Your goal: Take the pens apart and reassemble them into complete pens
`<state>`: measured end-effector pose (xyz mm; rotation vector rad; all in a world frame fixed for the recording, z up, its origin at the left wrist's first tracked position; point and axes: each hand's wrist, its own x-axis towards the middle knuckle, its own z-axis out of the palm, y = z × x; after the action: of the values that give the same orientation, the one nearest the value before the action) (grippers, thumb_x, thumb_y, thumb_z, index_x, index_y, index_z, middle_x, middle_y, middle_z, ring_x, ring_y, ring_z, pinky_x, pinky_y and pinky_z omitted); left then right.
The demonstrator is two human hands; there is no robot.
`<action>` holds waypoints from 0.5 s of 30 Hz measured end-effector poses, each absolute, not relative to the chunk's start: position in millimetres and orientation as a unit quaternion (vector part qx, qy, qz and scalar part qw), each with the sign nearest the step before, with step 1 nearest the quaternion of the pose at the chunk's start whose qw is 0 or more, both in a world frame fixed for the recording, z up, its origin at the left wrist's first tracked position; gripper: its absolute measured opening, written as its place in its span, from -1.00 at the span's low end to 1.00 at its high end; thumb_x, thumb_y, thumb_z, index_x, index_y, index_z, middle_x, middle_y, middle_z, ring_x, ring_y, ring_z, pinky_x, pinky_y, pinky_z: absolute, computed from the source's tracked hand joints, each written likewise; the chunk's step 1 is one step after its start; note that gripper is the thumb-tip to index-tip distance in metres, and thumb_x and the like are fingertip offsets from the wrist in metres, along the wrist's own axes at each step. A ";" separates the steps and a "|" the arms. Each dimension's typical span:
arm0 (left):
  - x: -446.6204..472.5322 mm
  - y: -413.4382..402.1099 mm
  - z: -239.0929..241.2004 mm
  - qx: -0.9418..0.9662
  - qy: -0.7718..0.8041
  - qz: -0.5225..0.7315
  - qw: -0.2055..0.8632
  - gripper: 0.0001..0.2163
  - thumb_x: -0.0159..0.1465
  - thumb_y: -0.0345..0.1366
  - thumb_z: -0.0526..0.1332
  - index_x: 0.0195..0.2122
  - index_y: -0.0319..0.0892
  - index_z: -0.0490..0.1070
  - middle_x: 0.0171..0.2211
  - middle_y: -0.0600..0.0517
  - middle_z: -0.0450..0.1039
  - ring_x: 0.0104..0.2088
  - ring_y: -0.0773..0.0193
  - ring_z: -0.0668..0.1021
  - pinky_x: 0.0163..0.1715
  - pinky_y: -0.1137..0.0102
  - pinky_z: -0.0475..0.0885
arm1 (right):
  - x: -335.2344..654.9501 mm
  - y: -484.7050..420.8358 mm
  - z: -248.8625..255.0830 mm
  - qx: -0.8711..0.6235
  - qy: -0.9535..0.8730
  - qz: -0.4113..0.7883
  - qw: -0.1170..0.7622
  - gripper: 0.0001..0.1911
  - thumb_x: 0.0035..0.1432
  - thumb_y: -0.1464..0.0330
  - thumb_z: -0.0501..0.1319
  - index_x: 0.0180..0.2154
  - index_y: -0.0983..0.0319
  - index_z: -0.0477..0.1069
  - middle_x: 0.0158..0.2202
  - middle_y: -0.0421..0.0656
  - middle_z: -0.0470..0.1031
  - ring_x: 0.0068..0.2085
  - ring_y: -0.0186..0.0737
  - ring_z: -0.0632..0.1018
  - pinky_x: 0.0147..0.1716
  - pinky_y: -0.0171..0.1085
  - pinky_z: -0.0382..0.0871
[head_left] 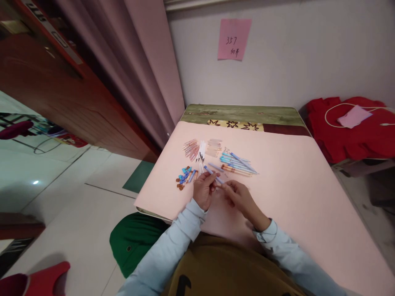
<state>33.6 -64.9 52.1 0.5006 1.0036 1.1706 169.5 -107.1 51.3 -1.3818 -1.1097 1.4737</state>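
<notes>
L hand (205, 190), R hand (239, 197) close tog., both in pinch

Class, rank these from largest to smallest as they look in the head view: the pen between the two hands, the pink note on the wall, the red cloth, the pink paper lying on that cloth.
1. Red cloth
2. Pink note on the wall
3. Pink paper
4. Pen
</notes>
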 end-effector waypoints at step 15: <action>23.1 -49.9 36.9 0.345 0.536 0.536 0.553 -0.65 -0.04 -0.18 0.43 -0.30 -0.22 0.40 -0.64 0.15 0.39 -0.64 0.44 0.39 -0.65 0.53 0.18 | 187.2 -101.7 44.8 -0.653 -0.597 0.305 0.352 -0.71 0.12 0.10 0.24 -0.37 0.19 0.52 -0.47 -0.18 0.55 -0.45 -0.24 0.51 -0.43 -0.31 0.28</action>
<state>23.1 -49.9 36.9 0.8152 1.2682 1.2671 187.2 -101.7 44.8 -1.6887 -1.5454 0.7888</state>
